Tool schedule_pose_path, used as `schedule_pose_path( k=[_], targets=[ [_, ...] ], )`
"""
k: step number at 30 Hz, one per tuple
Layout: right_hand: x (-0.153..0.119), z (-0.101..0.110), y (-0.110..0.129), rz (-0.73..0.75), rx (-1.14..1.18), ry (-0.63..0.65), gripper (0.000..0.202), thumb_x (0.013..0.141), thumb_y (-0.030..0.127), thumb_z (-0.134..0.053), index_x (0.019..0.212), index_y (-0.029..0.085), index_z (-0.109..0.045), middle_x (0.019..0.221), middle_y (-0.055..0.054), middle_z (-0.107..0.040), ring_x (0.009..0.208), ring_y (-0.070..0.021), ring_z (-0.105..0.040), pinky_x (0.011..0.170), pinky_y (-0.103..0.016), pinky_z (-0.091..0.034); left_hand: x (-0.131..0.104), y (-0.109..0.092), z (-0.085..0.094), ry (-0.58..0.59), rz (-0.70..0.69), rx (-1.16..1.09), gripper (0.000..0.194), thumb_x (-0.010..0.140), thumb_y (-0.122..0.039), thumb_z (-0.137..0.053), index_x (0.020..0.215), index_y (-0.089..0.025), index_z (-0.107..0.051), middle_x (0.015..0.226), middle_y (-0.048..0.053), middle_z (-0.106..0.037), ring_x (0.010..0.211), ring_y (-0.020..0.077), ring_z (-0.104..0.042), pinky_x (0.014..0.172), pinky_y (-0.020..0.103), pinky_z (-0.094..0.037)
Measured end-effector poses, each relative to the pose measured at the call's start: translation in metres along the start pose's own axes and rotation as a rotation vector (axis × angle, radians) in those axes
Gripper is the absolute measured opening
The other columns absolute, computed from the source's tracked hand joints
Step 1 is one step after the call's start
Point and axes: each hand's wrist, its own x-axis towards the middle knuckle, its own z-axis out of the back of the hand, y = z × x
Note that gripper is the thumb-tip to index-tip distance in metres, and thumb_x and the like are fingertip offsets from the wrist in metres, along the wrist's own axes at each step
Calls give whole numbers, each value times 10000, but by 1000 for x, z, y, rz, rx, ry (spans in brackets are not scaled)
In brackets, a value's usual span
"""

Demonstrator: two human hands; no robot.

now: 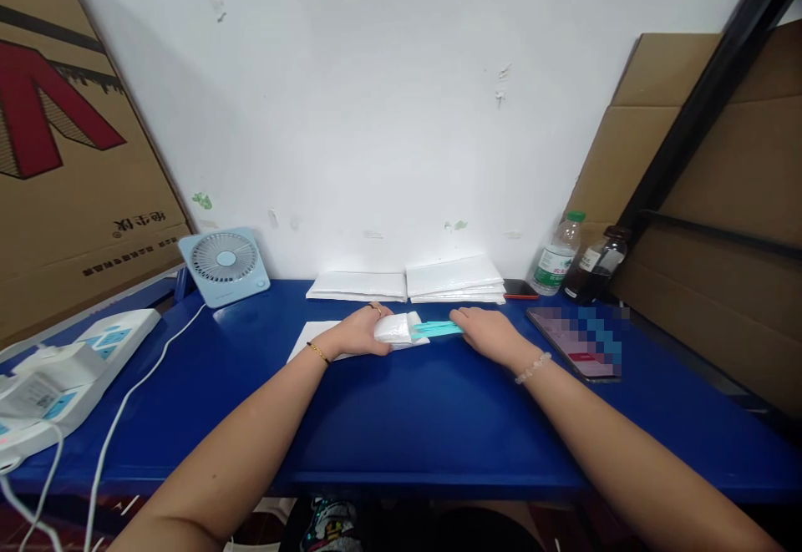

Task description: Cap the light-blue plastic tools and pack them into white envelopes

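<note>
My left hand (362,331) grips a white, shiny padded pouch (394,328) near the middle of the blue table, its right end parted. My right hand (485,333) is closed on the right end of some thin turquoise strips (439,329), whose left ends lie at the pouch's opening; how far inside they reach is hidden. Under my left hand and the pouch lies a flat white envelope or sheet (313,334). Behind them, against the wall, are a left stack of flat white padded envelopes (357,286) and a right stack (456,278).
A light blue fan (225,266) stands back left, by a white power strip (81,381) with cables. On the right are a phone (580,343), another phone (521,289), a clear green-capped bottle (556,258) and a dark bottle (595,268). Cardboard (75,159) flanks the table (426,427).
</note>
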Motion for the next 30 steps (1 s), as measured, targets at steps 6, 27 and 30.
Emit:
schedule_pose_path(
  k=[6,27,30],
  targets=[
    [13,5,27,56,-59,-71,135,895,128,-423,941,191,-533,888,-95,-623,770,-203,-523,586,-291,-305,11,0,-15,-21,-26,48,519,571,-409,-685,1016,-161,-590,1016,73,-573,979,269,-544,869,340,-441],
    [19,1,45,170,381,-70,267,822,82,-510,1070,176,-546,1011,-79,-564,907,-189,-530,766,-293,-419,8,-6,-25,54,-90,42,708,588,-414,-720,1229,-205,-505,1147,84,-524,1091,283,-504,949,376,-404],
    [9,2,24,159,797,13,632,693,190,-702,1274,213,-455,1241,-90,-502,1112,-217,-502,923,-337,-425,4,-8,-24,26,-51,133,879,587,-549,-712,1345,-228,-406,1280,115,-467,1183,327,-446,1002,432,-336]
  ],
)
